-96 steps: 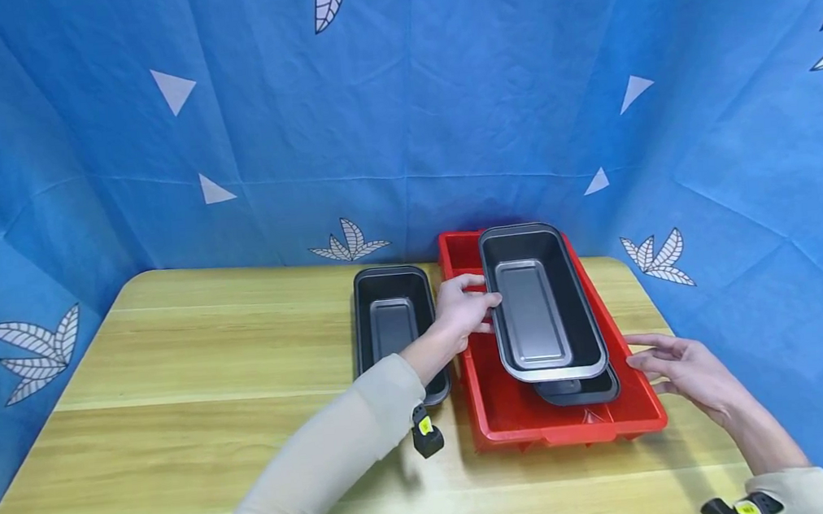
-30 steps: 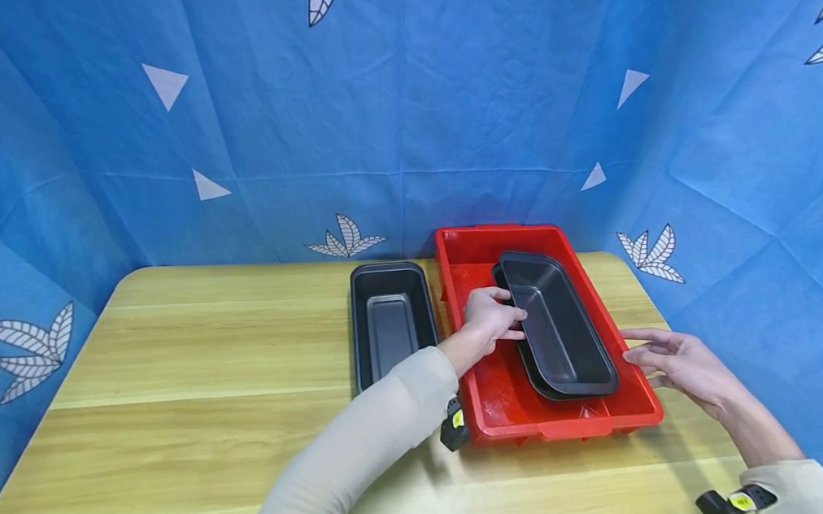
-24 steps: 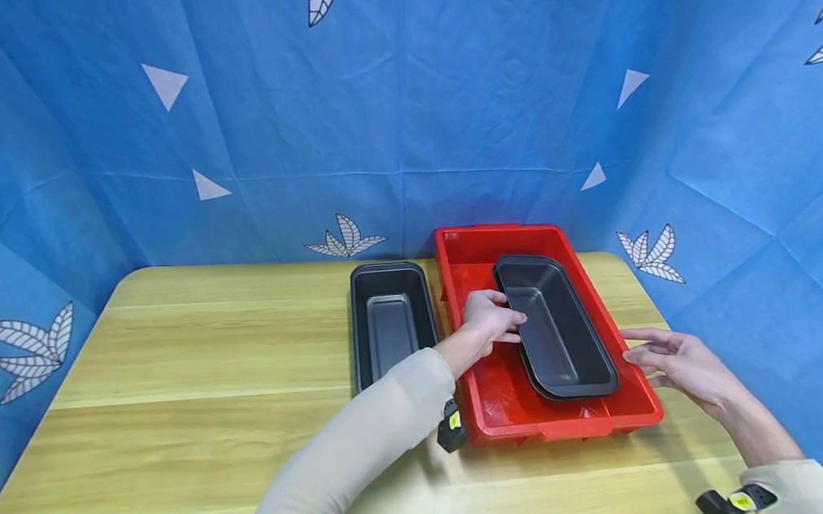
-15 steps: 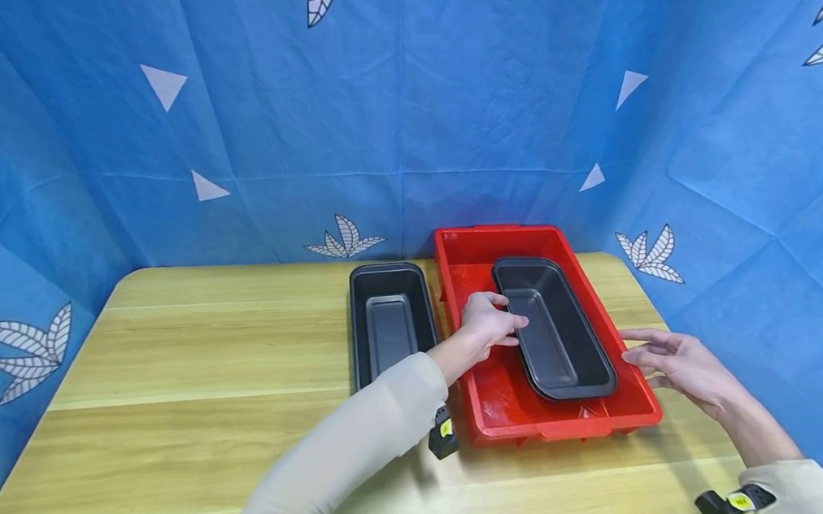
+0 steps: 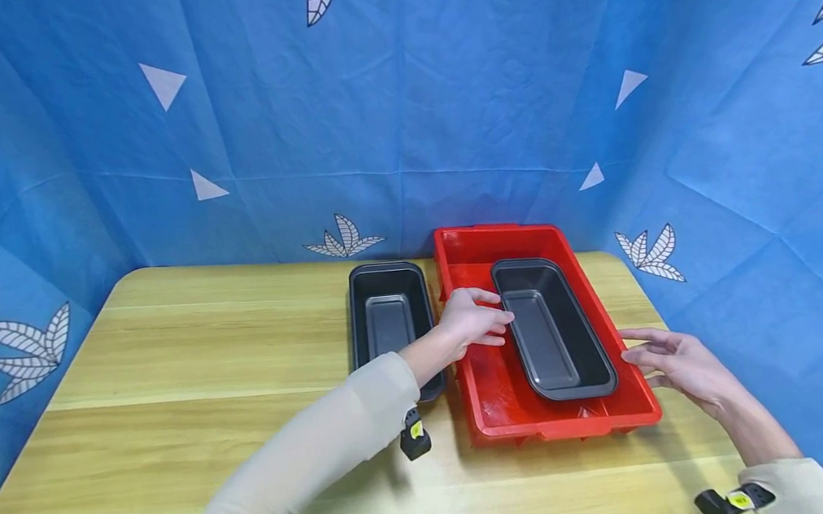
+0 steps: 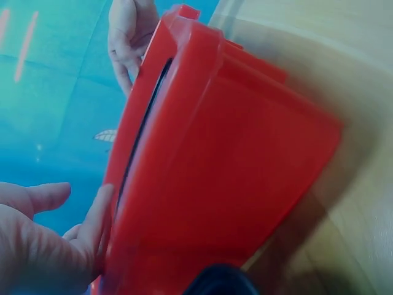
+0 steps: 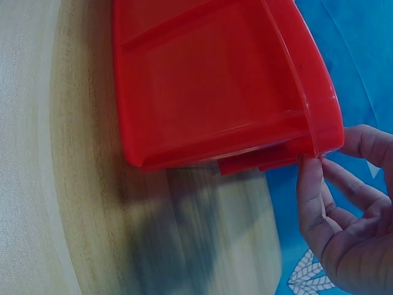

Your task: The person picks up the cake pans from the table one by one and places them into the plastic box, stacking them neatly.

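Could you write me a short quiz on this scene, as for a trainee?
1. What lies in the bin: A) towel; B) dark pan; C) fruit?
2. True or false: every pan in view is in the bin.
3. Fill in: The person's ____ hand touches the bin's right rim.

Key:
1: B.
2: False; the other pan is on the table.
3: Right; the left hand reaches over the left rim.

On the wooden table's right part stands a red rectangular plastic tray, with a dark grey rectangular metal loaf pan in it. Just left of the tray, on the table, lies a second dark grey rectangular metal loaf pan. Blue printed cloth hangs behind the table.
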Demonstrator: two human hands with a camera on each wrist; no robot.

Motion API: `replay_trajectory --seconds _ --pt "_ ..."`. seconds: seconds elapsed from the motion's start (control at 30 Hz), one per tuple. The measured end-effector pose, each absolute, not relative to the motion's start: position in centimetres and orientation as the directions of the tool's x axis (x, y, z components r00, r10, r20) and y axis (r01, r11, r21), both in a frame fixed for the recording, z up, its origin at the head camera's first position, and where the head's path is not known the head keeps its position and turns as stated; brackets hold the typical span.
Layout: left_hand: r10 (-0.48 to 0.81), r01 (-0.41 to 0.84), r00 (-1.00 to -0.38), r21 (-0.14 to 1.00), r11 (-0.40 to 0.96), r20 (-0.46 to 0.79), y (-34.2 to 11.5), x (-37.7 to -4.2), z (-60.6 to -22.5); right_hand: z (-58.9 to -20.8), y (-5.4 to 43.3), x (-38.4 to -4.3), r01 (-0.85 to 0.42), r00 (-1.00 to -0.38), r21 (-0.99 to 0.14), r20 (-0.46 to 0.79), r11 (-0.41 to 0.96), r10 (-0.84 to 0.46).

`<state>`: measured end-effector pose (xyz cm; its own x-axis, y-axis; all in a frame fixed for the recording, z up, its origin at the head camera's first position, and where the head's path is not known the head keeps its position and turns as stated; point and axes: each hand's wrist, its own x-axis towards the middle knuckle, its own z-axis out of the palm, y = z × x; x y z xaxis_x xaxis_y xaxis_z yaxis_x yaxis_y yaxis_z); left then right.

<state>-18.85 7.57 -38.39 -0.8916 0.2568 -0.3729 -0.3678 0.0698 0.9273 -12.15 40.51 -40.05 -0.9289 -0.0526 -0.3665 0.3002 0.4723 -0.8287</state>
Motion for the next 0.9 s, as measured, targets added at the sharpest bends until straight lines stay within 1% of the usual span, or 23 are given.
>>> replay_trajectory --seconds 0.33,0.6,0.7,0.9 --pt "0.293 -0.322 -0.897 0.943 0.08 -0.331 5.0 -19.1 -37.5 -40.1 40.5 -12.2 0.307 -0.926 -0.828 -0.373 0.469 -0.053" --pt "0.318 -0.279 -0.894 0.948 0.151 -0.314 2.2 -19.2 -37.0 -40.3 40.5 -12.2 0.305 -0.929 -0.834 -0.367 0.459 -0.05" --pt "0.317 -0.255 -0.9 0.951 0.176 -0.3 1.0 -19.3 -36.9 -40.3 40.6 -12.1 0.308 -0.928 -0.831 -0.37 0.463 -0.045" --pt "0.292 -0.229 -0.916 0.957 0.178 -0.274 -1.8 -19.5 -36.6 -40.2 40.5 -12.1 0.308 -0.928 -0.822 -0.371 0.479 -0.04"
